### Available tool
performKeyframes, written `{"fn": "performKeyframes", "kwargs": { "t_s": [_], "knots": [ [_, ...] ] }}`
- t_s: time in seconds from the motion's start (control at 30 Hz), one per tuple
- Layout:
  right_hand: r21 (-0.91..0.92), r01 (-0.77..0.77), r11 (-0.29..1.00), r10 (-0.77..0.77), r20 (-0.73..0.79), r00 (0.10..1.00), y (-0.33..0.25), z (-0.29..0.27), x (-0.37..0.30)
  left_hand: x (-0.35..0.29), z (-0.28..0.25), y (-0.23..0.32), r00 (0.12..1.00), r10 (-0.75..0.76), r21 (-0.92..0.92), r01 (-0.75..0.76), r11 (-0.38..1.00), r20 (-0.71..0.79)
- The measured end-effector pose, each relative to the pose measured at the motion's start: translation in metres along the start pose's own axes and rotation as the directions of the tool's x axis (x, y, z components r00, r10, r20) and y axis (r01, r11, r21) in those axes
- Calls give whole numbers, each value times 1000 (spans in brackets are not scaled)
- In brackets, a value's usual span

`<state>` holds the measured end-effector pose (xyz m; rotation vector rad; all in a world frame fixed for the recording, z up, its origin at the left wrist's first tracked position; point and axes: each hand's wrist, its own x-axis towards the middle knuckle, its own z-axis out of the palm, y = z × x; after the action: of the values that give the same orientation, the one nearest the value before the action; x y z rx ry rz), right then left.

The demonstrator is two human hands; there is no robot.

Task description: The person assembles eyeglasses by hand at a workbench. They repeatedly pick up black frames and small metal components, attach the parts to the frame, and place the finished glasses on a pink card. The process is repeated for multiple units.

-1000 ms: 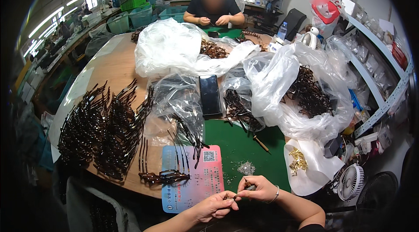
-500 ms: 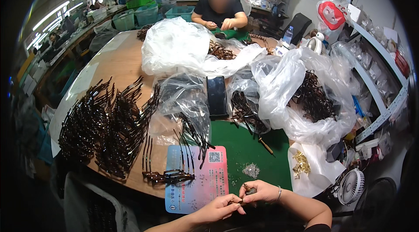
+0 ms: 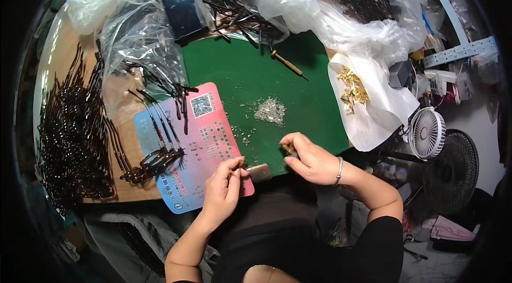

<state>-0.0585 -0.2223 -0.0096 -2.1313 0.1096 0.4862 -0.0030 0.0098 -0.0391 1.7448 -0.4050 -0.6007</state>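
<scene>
My left hand (image 3: 224,188) is closed in a pinch over the lower right edge of a pink and blue printed mat (image 3: 210,139). A small gold and dark piece shows between its fingertips, too small to name. A flat perforated metal block (image 3: 259,172) lies right beside these fingers. To the right, my right hand (image 3: 317,163) is curled round a small brass-coloured object (image 3: 288,150), mostly hidden by the fingers. Beyond both hands, a loose heap of tiny silvery screws (image 3: 270,111) rests on the green work mat (image 3: 314,115).
Dark glossy eyeglass frames (image 3: 74,139) are piled at left, with several more (image 3: 154,163) on the printed mat. A screwdriver (image 3: 289,65) lies farther back. Gold metal parts (image 3: 353,91) sit on white paper (image 3: 368,128). Plastic bags, a black box (image 3: 182,8) and a white fan (image 3: 427,132) surround the mat.
My hands, which met at the fingertips, are now apart, left hand to the left of the right. The view has tilted down, and the person across the table is out of sight.
</scene>
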Motion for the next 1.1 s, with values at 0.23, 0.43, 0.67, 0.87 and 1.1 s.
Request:
{"fn": "performKeyframes", "kwargs": {
  "t_s": [0.23, 0.43, 0.67, 0.87, 1.1],
  "knots": [
    [-471, -7, 882, -171, -334, 927, 9, -11, 9, 12, 6, -3, 999, 44, 74, -43, 996, -20],
    [-542, -12, 840, -200, -331, 922, 13, -3, 5, 9, 5, -7, 999, 27, 99, -25, 995, -22],
    [-575, 9, 818, -244, -332, 911, 15, -4, 6, 11, 5, -3, 999, -35, 64, 36, 997, -12],
    [-593, 24, 805, -255, -309, 916, 14, -7, 7, 11, 3, -1, 989, -150, -74, 151, 986, 15],
    [-620, 14, 784, -228, -268, 936, 12, -5, 9, 14, -5, 7, 957, -280, -232, 290, 929, 76]
  ]
}}
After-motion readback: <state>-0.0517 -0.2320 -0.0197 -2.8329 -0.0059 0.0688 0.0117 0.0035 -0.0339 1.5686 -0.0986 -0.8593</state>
